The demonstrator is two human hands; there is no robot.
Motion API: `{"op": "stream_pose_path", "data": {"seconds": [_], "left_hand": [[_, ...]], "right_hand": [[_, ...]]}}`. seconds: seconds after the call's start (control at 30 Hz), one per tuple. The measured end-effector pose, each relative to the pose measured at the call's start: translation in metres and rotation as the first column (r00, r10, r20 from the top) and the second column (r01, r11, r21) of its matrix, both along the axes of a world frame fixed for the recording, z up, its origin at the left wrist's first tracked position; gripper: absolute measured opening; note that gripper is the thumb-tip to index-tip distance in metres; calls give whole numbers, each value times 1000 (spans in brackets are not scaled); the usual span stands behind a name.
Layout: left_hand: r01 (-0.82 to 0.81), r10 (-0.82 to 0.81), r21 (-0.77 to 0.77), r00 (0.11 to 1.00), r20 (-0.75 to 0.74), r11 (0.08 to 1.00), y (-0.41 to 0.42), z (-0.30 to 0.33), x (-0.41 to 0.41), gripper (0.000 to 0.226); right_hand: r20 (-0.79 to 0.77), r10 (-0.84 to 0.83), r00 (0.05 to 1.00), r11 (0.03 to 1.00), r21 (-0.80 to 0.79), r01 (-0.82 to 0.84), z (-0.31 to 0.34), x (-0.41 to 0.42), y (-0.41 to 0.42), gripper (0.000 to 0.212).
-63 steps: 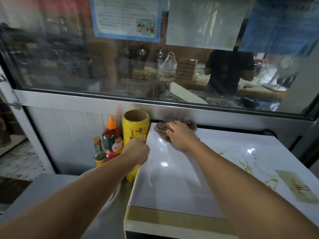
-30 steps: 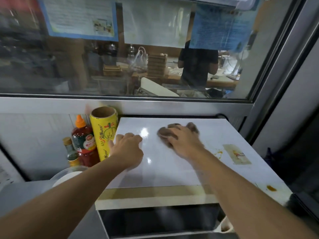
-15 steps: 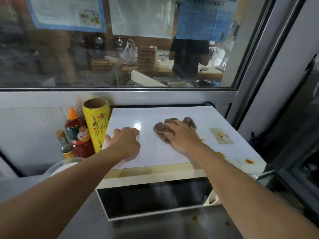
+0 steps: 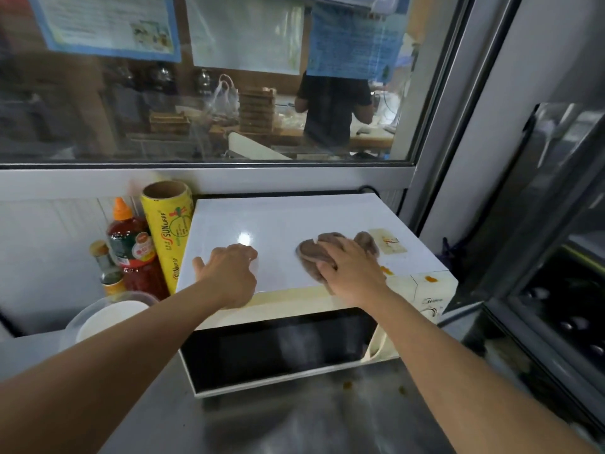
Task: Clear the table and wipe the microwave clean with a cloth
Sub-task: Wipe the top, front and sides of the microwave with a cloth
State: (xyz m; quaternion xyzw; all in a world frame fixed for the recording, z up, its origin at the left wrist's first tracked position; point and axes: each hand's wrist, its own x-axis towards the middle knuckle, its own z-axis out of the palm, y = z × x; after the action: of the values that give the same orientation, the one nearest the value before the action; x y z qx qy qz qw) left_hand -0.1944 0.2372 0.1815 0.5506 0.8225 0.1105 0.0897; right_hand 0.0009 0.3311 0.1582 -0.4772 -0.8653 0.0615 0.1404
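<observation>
The cloth [image 4: 322, 257] now lies on the right half of the microwave [image 4: 294, 224] top, close to its front edge; two seconds ago it was bunched at the back left corner, so it has travelled across and forward over the white lid. That suggests the left and middle of the top are already wiped, and the work is reaching the dirty side. The right hand [image 4: 352, 270] presses the cloth flat under spread fingers, which curl slightly over the wad. The left hand [image 4: 229, 273] has moved from the yellow wrap roll [image 4: 168, 231] onto the lid's left front, where it rests with fingers bent under, holding nothing, apparently bracing the oven.

The microwave is white with a dark door and a yellowed front strip, glossy where it seems to be wiped. Orange spots [image 4: 430, 278] remain at its right front corner, just right of the cloth, and a worn sticker [image 4: 388, 240] sits behind them. Left of the microwave stand the roll, a red sauce bottle [image 4: 132, 250], a smaller bottle [image 4: 104, 267] and a bowl [image 4: 108, 317]. More drips mark the steel table [image 4: 327, 421] in front.
</observation>
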Motion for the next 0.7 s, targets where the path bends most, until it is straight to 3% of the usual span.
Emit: {"op": "stream_pose_path", "data": {"seconds": [0.07, 0.17, 0.33, 0.43, 0.6, 0.7], "left_hand": [[15, -16, 14, 1000, 16, 1000, -9, 0, 2, 50], [19, -20, 14, 999, 49, 1000, -22, 0, 3, 50], [14, -15, 15, 998, 58, 1000, -38, -2, 0, 52], [6, -8, 26, 998, 68, 1000, -45, -3, 2, 53], [16, -21, 84, 998, 55, 996, -61, -10, 4, 46], [70, -74, 75, 996, 41, 995, -69, -11, 2, 52]], "right_hand": [[9, -165, 986, 986, -9, 165, 3, 27, 8, 47], [50, -202, 978, 979, -6, 203, 2, 17, 4, 48], [0, 51, 999, 997, 62, -51, -6, -46, -51, 47], [-40, 152, 987, 986, 74, -149, -4, -35, -67, 47], [-58, -94, 994, 991, 90, 99, -1, 37, -43, 42], [-41, -165, 985, 979, 113, 169, -4, 24, -53, 43]]}}
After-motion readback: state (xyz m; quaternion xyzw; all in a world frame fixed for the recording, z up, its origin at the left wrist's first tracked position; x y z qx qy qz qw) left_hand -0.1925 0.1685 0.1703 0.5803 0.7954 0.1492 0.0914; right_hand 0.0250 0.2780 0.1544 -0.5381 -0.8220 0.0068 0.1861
